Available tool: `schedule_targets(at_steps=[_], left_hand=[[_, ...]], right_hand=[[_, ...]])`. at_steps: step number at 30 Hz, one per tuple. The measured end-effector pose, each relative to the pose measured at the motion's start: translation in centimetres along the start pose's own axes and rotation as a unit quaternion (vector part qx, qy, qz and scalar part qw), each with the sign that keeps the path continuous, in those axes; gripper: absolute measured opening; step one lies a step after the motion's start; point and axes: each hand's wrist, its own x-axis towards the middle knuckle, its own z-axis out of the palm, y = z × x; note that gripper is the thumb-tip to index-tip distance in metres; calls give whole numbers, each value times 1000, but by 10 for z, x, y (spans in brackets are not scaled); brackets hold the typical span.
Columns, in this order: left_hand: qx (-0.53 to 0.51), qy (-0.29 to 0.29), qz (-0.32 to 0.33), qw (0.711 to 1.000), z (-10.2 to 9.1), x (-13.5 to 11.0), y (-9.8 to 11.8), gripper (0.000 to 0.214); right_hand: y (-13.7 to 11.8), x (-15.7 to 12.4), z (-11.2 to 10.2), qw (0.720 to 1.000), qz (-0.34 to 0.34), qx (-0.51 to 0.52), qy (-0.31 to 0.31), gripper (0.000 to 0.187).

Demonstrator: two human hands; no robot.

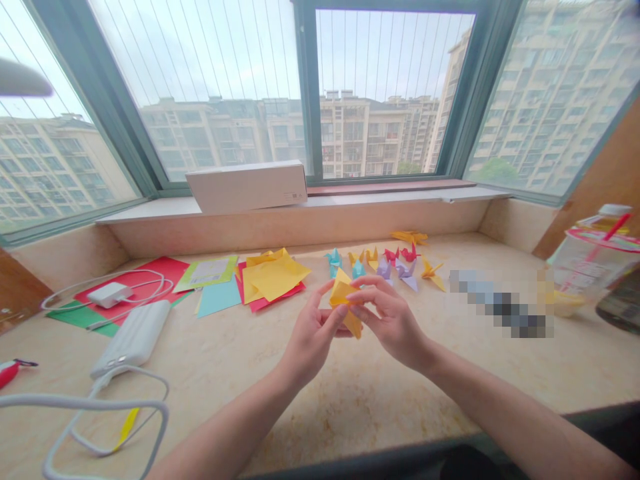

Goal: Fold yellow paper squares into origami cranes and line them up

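Between my two hands is a partly folded piece of yellow origami paper [342,288], held above the counter with one point up and another down. My left hand [316,325] pinches its left and lower side with thumb and fingers. On the upper right side, the fingers and thumb of my right hand [389,313] are closed on the same paper. Just beyond stand several small folded paper cranes: blue ones [333,259], red ones [409,253], purple ones [406,272] and a yellow one [432,272]. My hands partly hide some of them.
Yellow paper sheets [275,277] lie over red ones left of my hands. Farther left are a blue sheet [219,300], a charger [109,295], a white power bank [133,337] and a looped cable [163,407]. A plastic cup [590,260] stands right; a white box [247,188] rests on the sill.
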Motion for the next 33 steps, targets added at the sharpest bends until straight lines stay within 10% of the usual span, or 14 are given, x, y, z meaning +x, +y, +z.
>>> schedule_targets(at_steps=[12,33], left_hand=[[57,-1,31,998,-4,0,2,32],[174,42,103,978,-5,0,-6,28]], right_hand=[[2,0,-1,1000,3,0,-15,19],[-1,-4,11,993,82,86,7,5]])
